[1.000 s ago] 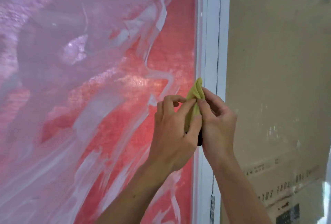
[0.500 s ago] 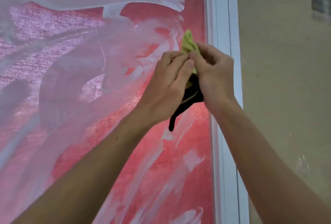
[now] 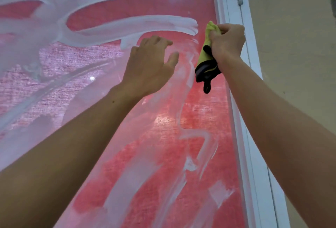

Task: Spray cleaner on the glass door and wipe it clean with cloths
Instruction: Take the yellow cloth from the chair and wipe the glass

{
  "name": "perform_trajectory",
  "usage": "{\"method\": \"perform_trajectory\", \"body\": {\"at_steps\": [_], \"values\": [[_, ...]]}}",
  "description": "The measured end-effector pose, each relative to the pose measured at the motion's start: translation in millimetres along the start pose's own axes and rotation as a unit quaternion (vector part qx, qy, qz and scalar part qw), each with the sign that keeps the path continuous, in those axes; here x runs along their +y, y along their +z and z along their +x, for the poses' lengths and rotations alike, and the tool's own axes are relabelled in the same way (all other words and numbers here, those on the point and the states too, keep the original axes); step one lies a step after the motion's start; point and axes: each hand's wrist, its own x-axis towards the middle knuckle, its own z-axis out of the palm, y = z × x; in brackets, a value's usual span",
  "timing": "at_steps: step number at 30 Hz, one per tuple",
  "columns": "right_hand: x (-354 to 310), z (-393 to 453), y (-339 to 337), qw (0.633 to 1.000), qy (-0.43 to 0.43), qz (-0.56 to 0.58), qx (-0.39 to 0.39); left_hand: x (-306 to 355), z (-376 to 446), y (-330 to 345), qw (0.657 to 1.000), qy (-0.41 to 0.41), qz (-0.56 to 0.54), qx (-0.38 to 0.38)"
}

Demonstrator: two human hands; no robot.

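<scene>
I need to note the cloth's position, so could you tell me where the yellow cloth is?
In the head view, the yellow cloth is bunched in the right hand, upper right, beside the white door frame.

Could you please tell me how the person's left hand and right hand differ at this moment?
The left hand holds nothing, its fingers loosely spread in front of the smeared glass door; the right hand grips a bunched yellow cloth. The left hand is lower and further from the white frame; the right hand is beside it. Both are raised at the glass.

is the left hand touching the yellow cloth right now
Apart: the head view shows streaked glass door between the open left hand and the yellow, black-edged cloth, gripped by the right hand.
</scene>
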Motion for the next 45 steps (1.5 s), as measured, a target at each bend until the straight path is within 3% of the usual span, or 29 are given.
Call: {"method": "perform_trajectory", "body": {"at_steps": [15,20,25,34,36,41,45], "values": [[-1.2,35.7,27.0,0.986,-0.111,-0.125,-0.006,-70.9,73.3,-56.1,0.975,-0.065,0.207,0.038],[-0.5,35.5,26.3,0.986,-0.118,-0.113,-0.015,-82.2,67.7,-66.6,0.961,-0.038,0.274,0.000],[-8.0,33.0,33.4,0.983,-0.146,-0.099,-0.054,-91.5,58.6,-65.7,0.958,-0.002,0.286,-0.009],[-24.0,15.6,37.9,0.947,-0.251,-0.139,-0.142,-92.4,54.0,-61.3,0.964,-0.007,0.266,0.000],[-23.7,18.9,32.7,0.946,-0.247,-0.133,-0.160,-93.0,54.2,-62.6,0.964,-0.006,0.266,-0.002],[-8.9,27.5,18.7,0.975,-0.163,-0.135,-0.069,-95.1,56.7,-66.2,0.962,-0.006,0.273,-0.023],[-7.5,30.1,22.7,0.973,-0.155,-0.158,-0.068,-96.3,58.1,-67.9,0.961,-0.008,0.273,-0.030]]}}
